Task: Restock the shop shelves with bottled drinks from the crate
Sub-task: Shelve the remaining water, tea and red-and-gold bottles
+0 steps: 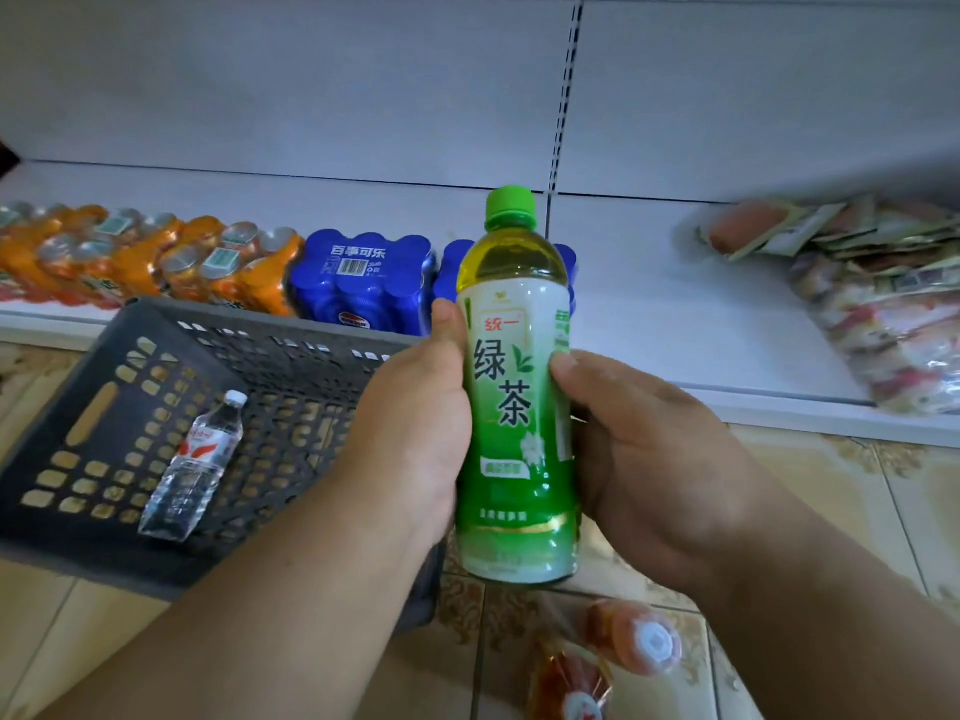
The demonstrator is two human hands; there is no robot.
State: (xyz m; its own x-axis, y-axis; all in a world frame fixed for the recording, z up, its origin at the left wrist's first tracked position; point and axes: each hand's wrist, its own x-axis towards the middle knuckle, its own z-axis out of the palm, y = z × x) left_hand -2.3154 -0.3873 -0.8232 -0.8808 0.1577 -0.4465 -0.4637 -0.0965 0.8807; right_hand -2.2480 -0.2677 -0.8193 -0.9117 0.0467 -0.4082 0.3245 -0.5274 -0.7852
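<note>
At frame centre, the left hand [415, 428] and right hand [644, 459] both grip one tea bottle [517, 387] labelled 统一 绿茶, long axis vertical, green cap up. One water bottle [195, 459] lies in the crate [104, 407] at lower left (cap toward the shelf [649, 283]). The shelf carries two blue packs [363, 278], one printed 百事可乐.

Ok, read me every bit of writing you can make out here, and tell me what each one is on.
"统一" on the red patch of the green tea bottle held in the left hand and right hand.
"绿茶" in large green characters down the same label.
"百事可乐" on top of the blue can pack.
Water bottle in the crate: red label too blurred.
Orange can packs, snack packets, the tea bottle's small print: unreadable.
</note>
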